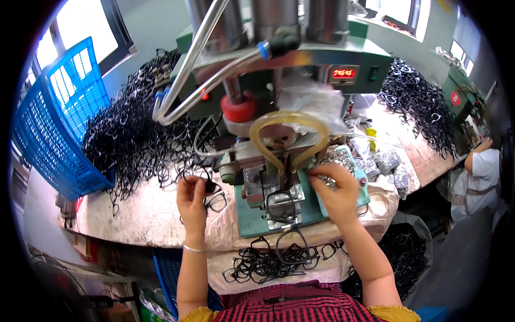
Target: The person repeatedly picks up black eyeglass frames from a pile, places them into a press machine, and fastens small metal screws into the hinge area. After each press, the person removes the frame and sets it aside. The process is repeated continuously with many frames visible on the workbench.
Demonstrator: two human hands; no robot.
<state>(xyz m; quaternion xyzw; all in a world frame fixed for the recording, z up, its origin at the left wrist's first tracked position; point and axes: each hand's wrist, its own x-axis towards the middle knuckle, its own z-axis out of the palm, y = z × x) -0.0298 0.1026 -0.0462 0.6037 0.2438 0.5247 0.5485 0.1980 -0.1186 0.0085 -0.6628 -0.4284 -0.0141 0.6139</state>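
Note:
Black eyeglass frames [217,201] hang from the closed fingers of my left hand [191,203], to the left of the green press [316,212]. My right hand [339,189] is at the press's right side, its thumb and forefinger pinched near the fixture; whatever they hold is too small to make out. Another black eyeglass frame [293,246] rests on the metal fixture [284,203], one rim over it and the other hanging toward me. Partly behind my right hand sits a teal tray [363,197] of small metal parts [338,157].
A heap of black eyeglass frames [268,263] lies before me, with larger piles at the left [134,123] and far right [416,96]. A blue crate [59,118] leans at the left. A curved yellowish tube [289,117] arches over the fixture. Another person [480,177] sits at the right.

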